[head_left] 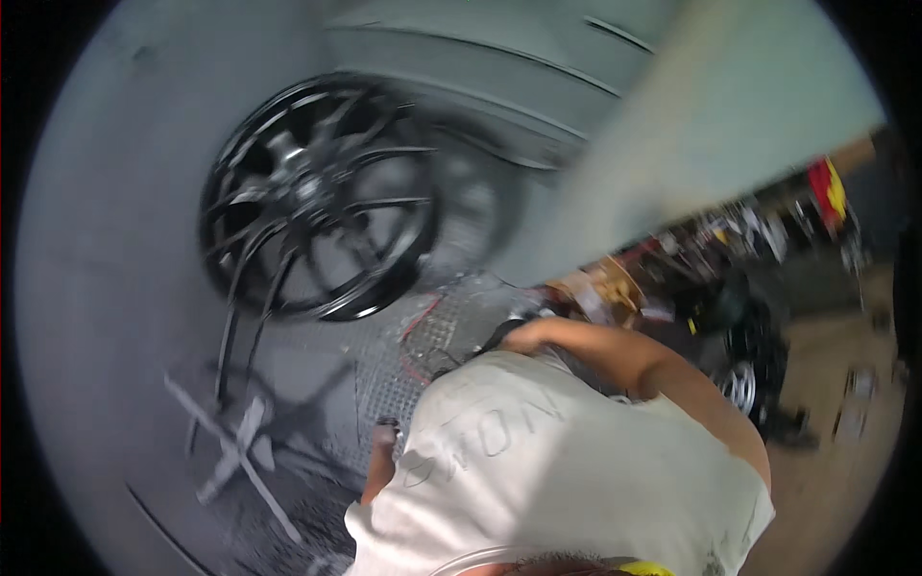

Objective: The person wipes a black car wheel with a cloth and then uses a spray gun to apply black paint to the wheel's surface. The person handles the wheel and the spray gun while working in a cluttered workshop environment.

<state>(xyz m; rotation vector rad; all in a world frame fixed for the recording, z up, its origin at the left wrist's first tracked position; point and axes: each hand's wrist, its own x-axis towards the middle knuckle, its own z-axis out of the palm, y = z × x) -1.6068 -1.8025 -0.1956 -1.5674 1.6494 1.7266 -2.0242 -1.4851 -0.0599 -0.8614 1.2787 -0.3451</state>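
A glossy black multi-spoke wheel rim [341, 288] hangs on a thin dark stand with a cross-shaped base [240, 446], left of my body. My left hand [384, 432] is low beside my white shirt, below the rim; its fingers are small and blurred, and I cannot tell what they hold. My right hand [519, 336] is bent in at my waist, closed on or against something dark that I cannot make out. A red cord or hose [411, 336] lies on the patterned metal floor near both hands.
A large pale panel [701, 115] fills the upper right, smeared by motion, beside grey walls [115, 240]. To the right is a cluttered bench [730, 235] with tools and boxes [591, 288], a tyre with a silver rim [740, 384], and a brown floor [816, 499].
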